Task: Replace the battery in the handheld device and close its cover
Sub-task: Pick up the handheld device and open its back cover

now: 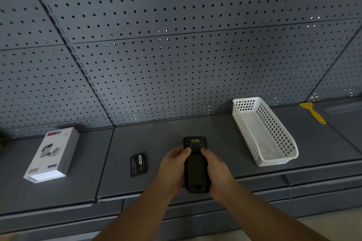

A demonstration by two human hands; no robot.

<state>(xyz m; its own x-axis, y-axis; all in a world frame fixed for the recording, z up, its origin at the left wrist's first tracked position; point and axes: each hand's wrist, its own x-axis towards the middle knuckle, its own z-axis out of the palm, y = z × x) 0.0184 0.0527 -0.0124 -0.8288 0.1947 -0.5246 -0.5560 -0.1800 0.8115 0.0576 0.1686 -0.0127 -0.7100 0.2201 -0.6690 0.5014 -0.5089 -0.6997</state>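
The black handheld device (195, 170) is held back side up above the front of the grey shelf, its top end with a small yellow label pointing away from me. My left hand (173, 168) grips its left side and my right hand (216, 170) grips its right side, both thumbs pressing near the upper edge of the back cover. A flat black battery (138, 164) with a white label lies on the shelf to the left of the device, apart from both hands.
A white product box (52, 154) lies at the left of the shelf (160, 143). A white perforated plastic basket (264, 131) stands to the right. A yellow scraper (312, 112) lies far right by the grey pegboard wall (176, 55).
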